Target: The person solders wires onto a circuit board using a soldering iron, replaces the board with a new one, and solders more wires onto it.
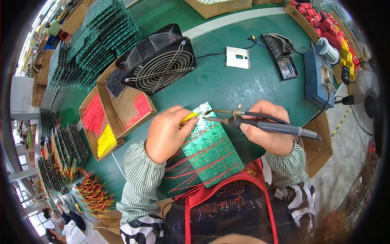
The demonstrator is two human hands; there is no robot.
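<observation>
Lying slantwise in front of you: one green circuit board (215, 134), long axis running from far left to near right, red wires (211, 146) across it and trailing past its left edge.

Item, left grip (167, 132): yours, at the board's far left edge and the nearer of the two to it; fingers pinched together on a few yellow wires (188, 118), their ends pointing right over the board's far end.

Item, right grip (266, 129): clamped round the handle of a grey soldering iron (280, 127), right of the board. The iron points left, crosswise to the board; its tip sits just beside the yellow ends, though you cannot tell whether they touch.

Item, left of the board: cardboard tray (117, 122), loose red and yellow wires within.

Farther, on the green bench (252, 87): black box fan (160, 61); pale metal plate (238, 57); black open-topped holder (280, 55); blue unit (315, 77), solder spool (327, 51) above.

Far left: stacked circuit boards (99, 40).
</observation>
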